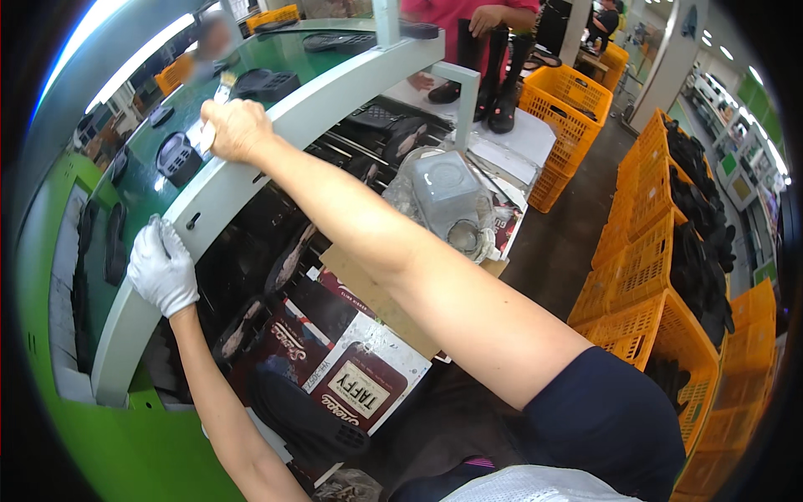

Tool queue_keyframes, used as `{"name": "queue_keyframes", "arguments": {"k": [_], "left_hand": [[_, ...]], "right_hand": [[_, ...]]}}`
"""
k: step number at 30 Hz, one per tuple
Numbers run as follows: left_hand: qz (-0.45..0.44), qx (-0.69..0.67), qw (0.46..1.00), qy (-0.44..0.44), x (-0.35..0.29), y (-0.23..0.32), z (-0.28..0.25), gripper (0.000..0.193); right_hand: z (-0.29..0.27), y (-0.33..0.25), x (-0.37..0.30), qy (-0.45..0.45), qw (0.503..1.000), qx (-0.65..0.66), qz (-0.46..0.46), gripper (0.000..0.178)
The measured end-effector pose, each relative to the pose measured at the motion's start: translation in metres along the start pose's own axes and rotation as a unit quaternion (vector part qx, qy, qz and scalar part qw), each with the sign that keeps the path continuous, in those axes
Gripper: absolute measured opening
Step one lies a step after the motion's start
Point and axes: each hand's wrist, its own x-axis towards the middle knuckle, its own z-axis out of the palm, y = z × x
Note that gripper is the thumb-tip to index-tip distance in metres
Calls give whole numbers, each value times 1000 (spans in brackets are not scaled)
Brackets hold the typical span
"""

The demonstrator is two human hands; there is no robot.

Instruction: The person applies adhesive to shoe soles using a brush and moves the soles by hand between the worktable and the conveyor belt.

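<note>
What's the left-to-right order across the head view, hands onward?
White-gloved left hand → bare right hand → translucent grey plastic container → orange perforated plastic crate beside tall black boots.

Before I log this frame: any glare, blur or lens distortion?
Head view: the upper-left lamp is blown out white; head view: stacked orange crates bow near the right rim, corners go black; head view: left hand and right hand look reasonably sharp, a co-worker's head is blurred.

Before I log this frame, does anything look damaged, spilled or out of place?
Nothing looks plainly spilled or damaged. One mismatch seems odd: the left hand wears a white glove, while the right hand is bare.
</note>
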Motion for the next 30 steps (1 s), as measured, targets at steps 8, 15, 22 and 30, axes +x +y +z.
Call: {"name": "queue_keyframes", "arguments": {"k": [8, 15, 22, 30], "left_hand": [[9, 0, 999, 30, -5, -4, 3, 19], [4, -4, 999, 36, -3, -1, 4, 19], [-4, 5, 999, 44, -5, -6, 2, 19], [-6, 6, 999, 43, -8, -4, 5, 18]], "right_hand": [[-2, -3, -3, -31, 999, 7, 33, 18], [-2, 0, 0, -32, 999, 5, 27, 17], [-1, -8, -1, -25, 999, 2, 37, 20], [-2, -4, -4, -24, 999, 3, 36, 22]]}}
